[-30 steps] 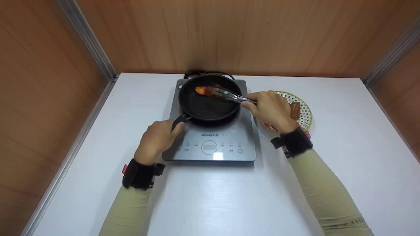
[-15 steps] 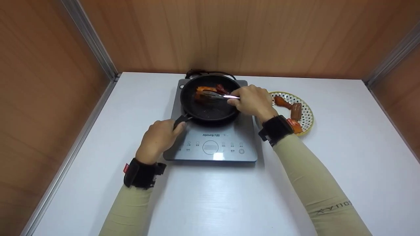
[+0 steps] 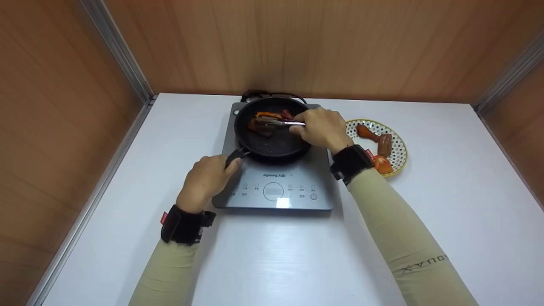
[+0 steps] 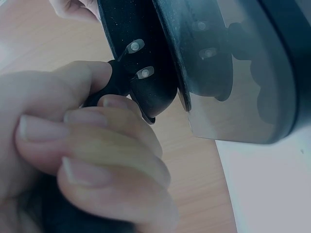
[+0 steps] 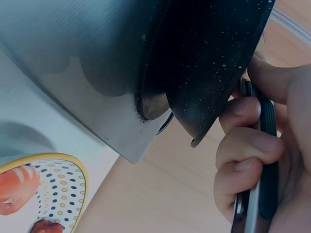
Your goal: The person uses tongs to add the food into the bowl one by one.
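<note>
My left hand [image 3: 206,180] grips the black handle [image 3: 233,156] of a frying pan [image 3: 272,148]; its fingers curl round it in the left wrist view. My right hand [image 3: 322,128] holds metal tongs [image 3: 282,123] with dark grips [image 5: 267,165], reaching over the pan's right rim. The tongs' tips lie low in the pan, at a brown piece of food [image 3: 261,129]. Behind them lie an orange piece [image 3: 268,114] and a dark red piece [image 3: 287,114]. The tips partly cover the brown piece. In both wrist views the pan hides its contents.
The pan sits on a grey induction cooker [image 3: 255,199] with a cable behind it. Right of it, a dotted plate [image 3: 400,159] holds a drumstick [image 3: 366,133], a scored sausage [image 3: 384,145] and an orange piece with pale stripes [image 3: 382,165]. Wood panels [image 3: 297,51] enclose the white table [image 3: 272,255].
My right hand has moved left and slightly up with the tongs, uncovering more of the plate. The tongs' tips have shifted left, to the brown piece. My left hand stays on the handle.
</note>
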A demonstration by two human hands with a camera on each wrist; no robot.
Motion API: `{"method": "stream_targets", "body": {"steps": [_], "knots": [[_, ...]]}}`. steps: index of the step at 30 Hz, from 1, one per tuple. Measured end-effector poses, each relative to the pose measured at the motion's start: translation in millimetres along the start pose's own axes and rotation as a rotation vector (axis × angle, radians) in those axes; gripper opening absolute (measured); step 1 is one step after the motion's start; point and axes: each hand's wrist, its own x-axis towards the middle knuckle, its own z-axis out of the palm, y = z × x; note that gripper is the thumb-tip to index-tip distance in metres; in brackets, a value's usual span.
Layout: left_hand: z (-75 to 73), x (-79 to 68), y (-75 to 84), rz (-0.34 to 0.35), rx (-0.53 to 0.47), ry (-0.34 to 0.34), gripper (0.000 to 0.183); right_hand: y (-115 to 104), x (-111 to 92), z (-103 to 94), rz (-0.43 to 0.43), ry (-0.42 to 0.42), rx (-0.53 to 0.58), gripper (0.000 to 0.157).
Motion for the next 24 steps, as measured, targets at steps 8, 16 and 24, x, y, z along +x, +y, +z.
{"method": "stream_targets", "body": {"steps": [8,16,24], "knots": [[0.4,0.7,0.2,0.006,0.000,0.003,0.045,-1,-1,3.3,0.002,0.067,-0.037,0.041],[-0.3,0.6,-0.4,0.003,-0.005,-0.007,0.044,-4,-8,6.7,-0.023,0.135,-0.115,0.041],[0.1,0.6,-0.9,0.013,-0.003,0.007,0.044,-5,-14,6.7,-0.067,0.227,-0.203,0.040]]}}
